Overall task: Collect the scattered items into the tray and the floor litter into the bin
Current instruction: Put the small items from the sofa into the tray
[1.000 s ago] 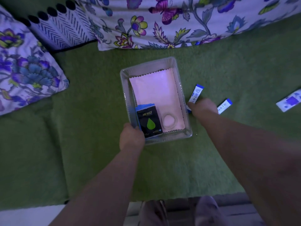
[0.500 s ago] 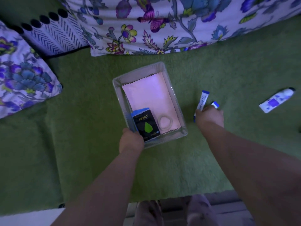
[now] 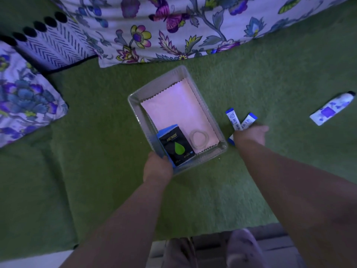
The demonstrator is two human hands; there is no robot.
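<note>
Clear plastic tray sits on the green cover; the left hand grips its near corner, fingers curled over the rim. Just beside it, the right hand pinches two sachets, fanned apart; a tube lies well apart

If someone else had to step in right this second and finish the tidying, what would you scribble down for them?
Left hand grips the near corner of the tray, which sits on the green cover.
Right hand holds two sachets beside the tray, not yet over it.
Done: pink cloth, black packet and clear ring lie in the tray.
Left: drop the sachets in, then fetch the tube lying off to the right. No bin or floor litter is in view.
</note>
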